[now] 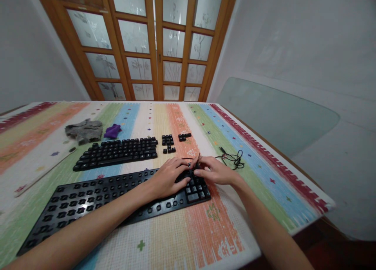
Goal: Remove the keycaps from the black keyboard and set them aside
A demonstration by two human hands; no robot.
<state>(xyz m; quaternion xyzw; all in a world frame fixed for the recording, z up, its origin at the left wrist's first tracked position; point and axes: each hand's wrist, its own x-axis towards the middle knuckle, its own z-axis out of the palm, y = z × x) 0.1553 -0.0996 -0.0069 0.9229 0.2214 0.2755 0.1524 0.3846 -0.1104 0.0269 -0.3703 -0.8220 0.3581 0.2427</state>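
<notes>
A black keyboard (111, 195) lies at a slant in front of me. Most of its key positions are bare sockets, while keycaps (194, 189) fill part of the number pad at its right end. My left hand (169, 178) rests over the right part of the keyboard, its thumb and fingers stretched out and apart. At the top right corner my right hand (213, 170) has its fingertips pinched together close to the left fingertips. Something small and dark shows between those fingers, too hidden to name. A black cable (233, 159) lies coiled beyond the right hand.
Loose black keycaps (120, 152) lie in keyboard order behind the keyboard, with smaller groups (167, 140) to their right. A grey cloth (84, 131), a purple cloth (112, 131) and a long thin stick with a dark tip (47, 171) are on the striped tablecloth (164, 242).
</notes>
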